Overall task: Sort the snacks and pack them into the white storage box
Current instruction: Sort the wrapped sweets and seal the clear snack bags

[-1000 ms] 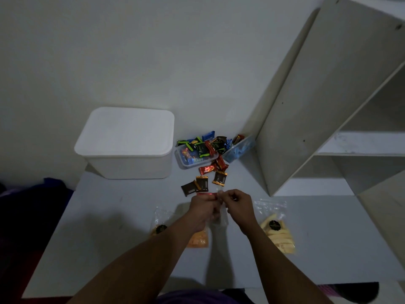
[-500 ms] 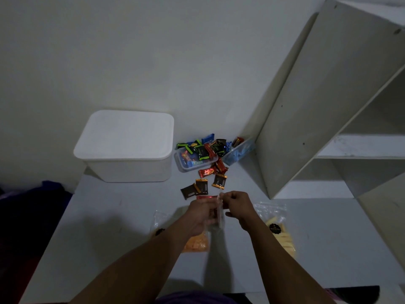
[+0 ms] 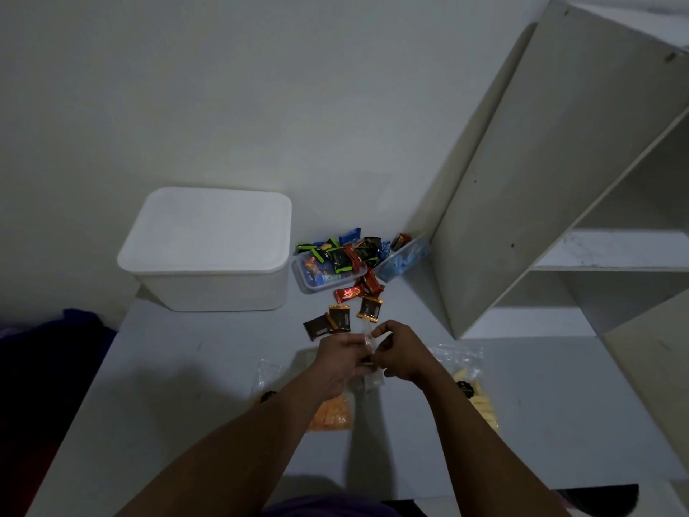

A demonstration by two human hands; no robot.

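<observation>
Change: a second before, both hands worked a red-topped wrapper just short of the loose packets; that red no longer showed, and the hands sat slightly lower over the worktop [image 3: 156, 397].
Left hand [image 3: 341, 358]: fingers pinched together on a small clear bag [image 3: 369, 339], above the worktop's middle.
Right hand [image 3: 400, 354]: fingertips pinched on the same clear bag from the other side, thumb nearly touching the left hand.
White storage box [image 3: 208, 251]: one, lid on, at the worktop's far left against the wall, well apart from the hands.
Clear tubs: two beside the box; the nearer tub [image 3: 324, 279] was heaped with wrapped snacks, the second tub [image 3: 404, 257] leaned against the shelf unit [image 3: 529, 173].
Loose packets: two red ones [image 3: 358, 289] just in front of the tub, three brown ones [image 3: 339, 319] between those and the hands.
Bagged snacks: two on the worktop; an orange bag [image 3: 332, 414] lay under the left forearm, a pale yellow bag [image 3: 481, 401] beside the right forearm.
Count in tubs: too tangled to tell.
</observation>
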